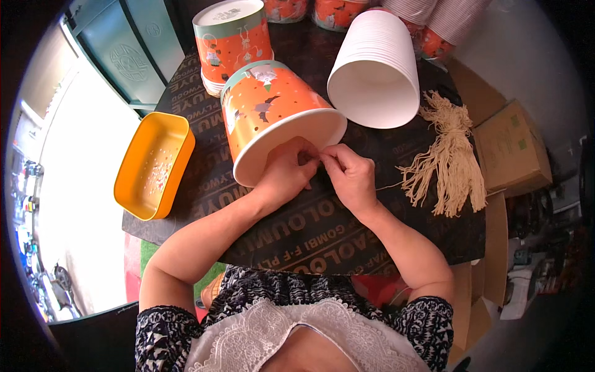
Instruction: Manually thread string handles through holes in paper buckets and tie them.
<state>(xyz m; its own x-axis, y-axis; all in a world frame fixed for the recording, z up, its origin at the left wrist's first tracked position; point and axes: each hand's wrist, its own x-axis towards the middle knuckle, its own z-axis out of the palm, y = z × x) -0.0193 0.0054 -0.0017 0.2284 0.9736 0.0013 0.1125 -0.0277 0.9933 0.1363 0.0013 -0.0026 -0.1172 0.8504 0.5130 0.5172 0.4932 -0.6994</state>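
An orange paper bucket point(273, 99) with a green base band and bat and ghost figures lies tilted, its white rim toward me. My left hand point(286, 172) is at the mouth of this bucket, by the lower rim, fingers curled. My right hand point(352, 177) pinches just outside the rim, its fingertips meeting those of the left. What sits between the fingertips is too small to make out. Beside the right wrist a thin pale strand runs toward a bundle of cream cotton cords point(449, 158) on the right of the table.
A yellow tray point(180, 167) holding small coloured bits stands at the left table edge. Behind are an upside-down orange bucket stack point(232, 46) and a white nested stack point(375, 68) lying on its side. More wrapped stacks fill the back; a cardboard box point(514, 149) stands right of the black table point(297, 239).
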